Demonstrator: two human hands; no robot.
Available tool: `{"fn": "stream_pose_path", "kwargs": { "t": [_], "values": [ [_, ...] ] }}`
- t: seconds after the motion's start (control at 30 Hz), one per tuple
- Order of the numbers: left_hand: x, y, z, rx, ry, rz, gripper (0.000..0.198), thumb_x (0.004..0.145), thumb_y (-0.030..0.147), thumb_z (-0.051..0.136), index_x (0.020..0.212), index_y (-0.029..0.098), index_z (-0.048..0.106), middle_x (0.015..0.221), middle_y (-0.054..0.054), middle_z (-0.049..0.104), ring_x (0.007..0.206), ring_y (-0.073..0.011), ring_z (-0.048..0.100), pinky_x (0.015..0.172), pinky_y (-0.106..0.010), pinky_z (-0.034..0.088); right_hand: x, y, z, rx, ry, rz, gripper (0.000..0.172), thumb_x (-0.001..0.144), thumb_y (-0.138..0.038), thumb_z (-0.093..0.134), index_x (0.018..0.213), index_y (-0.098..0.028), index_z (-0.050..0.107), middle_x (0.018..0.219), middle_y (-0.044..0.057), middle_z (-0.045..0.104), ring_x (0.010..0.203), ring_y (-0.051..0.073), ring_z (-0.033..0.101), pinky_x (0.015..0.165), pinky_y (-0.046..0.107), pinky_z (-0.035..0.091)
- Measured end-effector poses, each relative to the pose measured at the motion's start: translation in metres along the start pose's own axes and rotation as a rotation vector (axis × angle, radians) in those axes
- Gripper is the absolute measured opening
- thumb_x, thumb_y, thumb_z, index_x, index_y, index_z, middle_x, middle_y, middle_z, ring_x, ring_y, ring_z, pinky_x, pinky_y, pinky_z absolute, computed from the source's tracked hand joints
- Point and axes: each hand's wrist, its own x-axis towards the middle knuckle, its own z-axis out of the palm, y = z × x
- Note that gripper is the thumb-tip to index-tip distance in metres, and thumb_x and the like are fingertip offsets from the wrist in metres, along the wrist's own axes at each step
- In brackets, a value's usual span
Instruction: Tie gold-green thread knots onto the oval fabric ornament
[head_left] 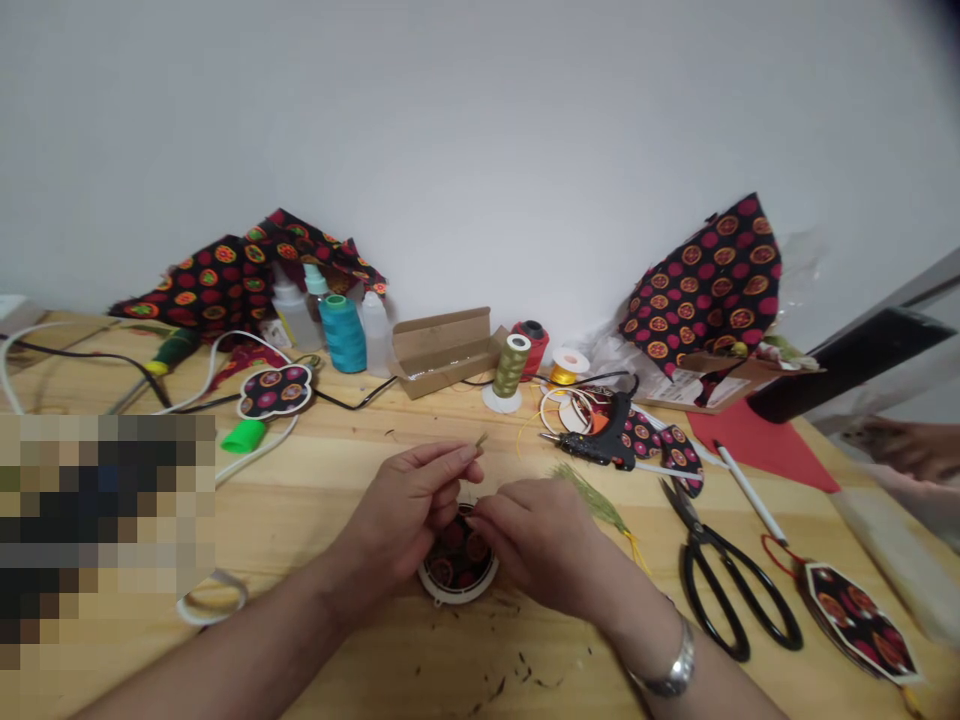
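My left hand is closed in a pinch, and a short tuft of olive-green thread sticks up from between thumb and forefinger. Close beside it, my right hand is closed too, fingertips pressed together; what they hold is hidden or too thin to name. Under both hands lies a round piece of dark patterned fabric in a white rim, partly covered by the fingers. An olive-green tassel with yellow cord rests right of my right hand.
Black-handled scissors, a glue gun and a white pen lie to the right. Behind stand thread spools, a cardboard box and bottles. Cables cross the left side. Another person's hand shows at the right edge.
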Motion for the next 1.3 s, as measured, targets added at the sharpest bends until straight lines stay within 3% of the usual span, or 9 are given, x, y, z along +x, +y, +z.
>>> {"fn": "stream_pose_path", "kwargs": {
  "t": [0.13,0.27,0.37,0.5,0.67,0.83,1.1,1.2,1.3],
  "values": [
    [0.0,-0.003,-0.001,0.131,0.069,0.058,0.02,0.068,0.03,0.067,0.06,0.013,0.06,0.044,0.007,0.042,0.037,-0.0025,0.022,0.036,-0.018,0.013,-0.002,0.001,-0.001,0.077,0.001,0.019,0.023,0.088,-0.027,0.043,0.074,-0.019,0.059,0.062,0.0,0.059,0.056,0.012,0.049,0.051,0.027,0.026],
    [-0.001,-0.007,0.0,0.319,0.109,0.095,0.022,0.068,0.035,0.065,0.058,0.016,0.062,0.041,0.006,0.043,0.039,-0.0064,0.035,0.038,-0.018,0.024,-0.005,0.006,-0.004,0.186,0.153,0.069,0.02,0.087,-0.025,0.045,0.08,-0.019,0.062,0.064,0.001,0.055,0.058,0.012,0.047,0.053,0.026,0.03],
    [-0.003,-0.007,0.003,0.406,0.046,0.111,0.018,0.068,0.034,0.064,0.061,0.017,0.067,0.056,0.001,0.059,0.054,-0.0126,0.051,0.051,-0.021,0.037,-0.005,0.012,-0.005,0.295,0.29,0.139,0.017,0.086,-0.023,0.048,0.08,-0.018,0.063,0.065,0.002,0.054,0.06,0.012,0.048,0.055,0.025,0.034],
    [-0.009,-0.001,0.007,0.545,-0.113,0.07,0.018,0.068,0.031,0.063,0.058,0.017,0.069,0.05,0.002,0.057,0.047,-0.0107,0.043,0.046,-0.021,0.032,-0.003,0.017,-0.005,0.455,0.384,0.248,0.015,0.084,-0.02,0.051,0.075,-0.017,0.063,0.064,0.001,0.054,0.06,0.012,0.049,0.055,0.024,0.038],
    [-0.009,-0.001,0.005,0.453,-0.175,-0.015,0.025,0.07,0.033,0.063,0.05,0.016,0.062,0.039,0.005,0.043,0.038,-0.0065,0.027,0.039,-0.02,0.017,0.001,0.02,-0.005,0.647,0.351,0.401,0.012,0.079,-0.019,0.057,0.069,-0.017,0.063,0.061,-0.001,0.058,0.057,0.011,0.05,0.054,0.022,0.04],
    [-0.004,-0.005,0.0,0.265,-0.155,0.004,0.027,0.072,0.035,0.063,0.054,0.015,0.059,0.04,0.007,0.038,0.038,-0.0051,0.025,0.04,-0.02,0.014,0.003,0.016,-0.001,0.819,0.285,0.551,0.011,0.078,-0.022,0.058,0.072,-0.016,0.066,0.062,0.0,0.064,0.055,0.01,0.053,0.051,0.021,0.042],
    [-0.004,-0.005,0.001,0.266,-0.131,0.036,0.026,0.072,0.035,0.063,0.057,0.014,0.06,0.045,0.006,0.042,0.04,-0.0048,0.028,0.04,-0.02,0.017,0.002,0.014,0.003,0.684,0.396,0.432,0.01,0.078,-0.018,0.058,0.074,-0.018,0.067,0.068,0.003,0.066,0.067,0.014,0.057,0.064,0.027,0.047],
    [-0.004,-0.004,0.002,0.277,-0.105,0.041,0.025,0.071,0.034,0.064,0.057,0.014,0.061,0.049,0.005,0.047,0.04,-0.0042,0.029,0.04,-0.02,0.018,0.003,0.015,0.005,0.693,0.443,0.396,0.011,0.077,-0.014,0.058,0.072,-0.018,0.067,0.085,0.006,0.064,0.081,0.016,0.059,0.073,0.031,0.048],
    [-0.003,-0.004,0.003,0.278,-0.094,0.035,0.023,0.069,0.034,0.065,0.058,0.014,0.061,0.05,0.005,0.048,0.039,-0.0039,0.029,0.039,-0.019,0.018,0.003,0.014,0.008,0.834,0.403,0.431,0.015,0.079,-0.012,0.054,0.075,-0.018,0.067,0.096,0.007,0.06,0.07,0.012,0.06,0.06,0.026,0.05]
  ]
}}
